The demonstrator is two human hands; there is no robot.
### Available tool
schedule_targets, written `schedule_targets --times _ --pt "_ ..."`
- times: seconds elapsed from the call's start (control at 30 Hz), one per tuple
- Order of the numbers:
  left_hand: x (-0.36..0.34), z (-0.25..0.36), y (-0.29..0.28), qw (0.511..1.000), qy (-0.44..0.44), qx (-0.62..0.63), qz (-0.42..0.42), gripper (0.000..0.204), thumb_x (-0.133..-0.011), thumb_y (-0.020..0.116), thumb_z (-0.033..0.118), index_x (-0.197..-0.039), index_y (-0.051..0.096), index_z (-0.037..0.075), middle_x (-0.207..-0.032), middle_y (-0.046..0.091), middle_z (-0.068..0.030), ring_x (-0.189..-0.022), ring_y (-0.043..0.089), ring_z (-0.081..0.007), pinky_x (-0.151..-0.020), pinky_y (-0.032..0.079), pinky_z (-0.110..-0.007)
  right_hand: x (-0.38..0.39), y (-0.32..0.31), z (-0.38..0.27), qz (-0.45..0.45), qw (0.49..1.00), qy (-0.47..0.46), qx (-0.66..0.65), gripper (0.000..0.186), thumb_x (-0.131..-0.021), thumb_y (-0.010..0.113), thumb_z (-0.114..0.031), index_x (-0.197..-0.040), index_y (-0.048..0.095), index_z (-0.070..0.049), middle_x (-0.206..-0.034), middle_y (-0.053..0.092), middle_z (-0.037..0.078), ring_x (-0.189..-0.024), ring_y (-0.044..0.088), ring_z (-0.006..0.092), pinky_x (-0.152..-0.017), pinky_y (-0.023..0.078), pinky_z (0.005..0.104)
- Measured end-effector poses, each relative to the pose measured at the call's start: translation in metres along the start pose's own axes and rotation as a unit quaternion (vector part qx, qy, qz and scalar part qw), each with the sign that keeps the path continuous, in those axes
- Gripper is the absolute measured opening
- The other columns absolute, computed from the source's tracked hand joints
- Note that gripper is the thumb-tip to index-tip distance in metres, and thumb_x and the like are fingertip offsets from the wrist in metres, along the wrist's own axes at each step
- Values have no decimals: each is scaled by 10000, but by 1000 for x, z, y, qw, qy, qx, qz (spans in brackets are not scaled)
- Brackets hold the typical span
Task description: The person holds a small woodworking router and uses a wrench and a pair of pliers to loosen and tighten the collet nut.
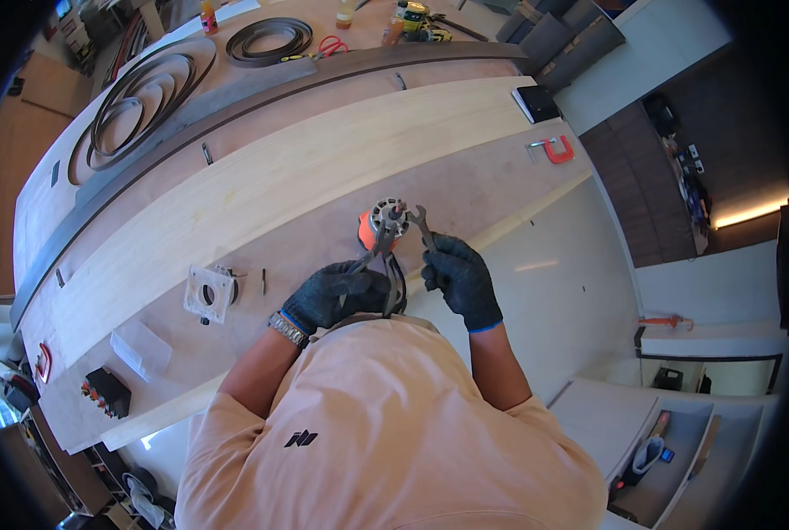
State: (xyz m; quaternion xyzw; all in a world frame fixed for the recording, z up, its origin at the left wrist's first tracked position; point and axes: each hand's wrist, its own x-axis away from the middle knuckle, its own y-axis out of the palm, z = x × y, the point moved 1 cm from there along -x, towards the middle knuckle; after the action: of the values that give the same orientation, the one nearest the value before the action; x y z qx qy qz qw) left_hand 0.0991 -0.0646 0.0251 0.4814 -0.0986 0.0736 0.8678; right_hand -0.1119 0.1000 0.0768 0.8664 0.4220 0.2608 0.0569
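My left hand (334, 293), in a dark glove, is closed around the handles of a pair of pliers (382, 250). The plier jaws reach up to the metal collet of an orange trim router motor (367, 231), just in front of me over the worktable. In my gloved right hand (462, 281) is an open-end wrench (424, 228), its head close to the right side of the collet. Whether either tool grips the collet nut is unclear. To the left lie the router's clear base (211, 295) and a small metal rod (264, 281).
A clear plastic cover (141, 351) and a black box of orange-tipped bits (107, 393) lie at left. A red clamp (560, 150) and black notebook (537, 103) are at far right. Coiled edge strips (138, 104) and red-handled scissors (331, 46) occupy the table's far side.
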Motion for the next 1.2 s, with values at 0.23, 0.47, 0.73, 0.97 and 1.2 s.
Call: schedule_targets --times 0.23,0.47,0.73,0.97,1.2 --pt "-4 -7 -3 998 -29 52 12 432 -977 707 209 -1289 631 -79 -1212 715 -193 -1103 707 -296 -1018 544 -436 4 3 -4 -1 1000 5 17 294 -949 660 -69 -1237 676 -12 -923 686 48 -741 670 157 -652 542 300" --pt "13 1 -11 999 18 38 25 400 -940 710 135 -1265 643 -87 -1200 715 -200 -1131 696 -332 -1006 552 -466 7 7 -4 1 998 -2 56 269 -952 674 -108 -1202 672 -10 -820 668 60 -659 640 146 -581 500 297" --pt "34 8 -15 993 101 38 40 365 -912 733 170 -1175 665 -73 -1186 696 -223 -1218 635 -500 -1045 516 -620 9 19 -1 -1 998 -3 64 257 -974 655 -95 -1216 667 -8 -828 674 55 -674 646 134 -590 506 295" --pt "36 2 -20 993 107 28 39 350 -909 744 180 -1162 672 -51 -1188 698 -217 -1228 624 -516 -1053 506 -623 17 35 6 3 999 -15 42 230 -980 648 -77 -1205 674 -32 -862 693 48 -694 664 132 -617 549 287" --pt "33 -2 -18 993 112 39 4 352 -931 733 219 -1165 685 -40 -1190 707 -216 -1184 661 -428 -1043 516 -578 22 57 13 -16 997 7 -74 308 -1016 621 -81 -1319 607 -30 -1034 668 82 -835 694 165 -704 591 334"
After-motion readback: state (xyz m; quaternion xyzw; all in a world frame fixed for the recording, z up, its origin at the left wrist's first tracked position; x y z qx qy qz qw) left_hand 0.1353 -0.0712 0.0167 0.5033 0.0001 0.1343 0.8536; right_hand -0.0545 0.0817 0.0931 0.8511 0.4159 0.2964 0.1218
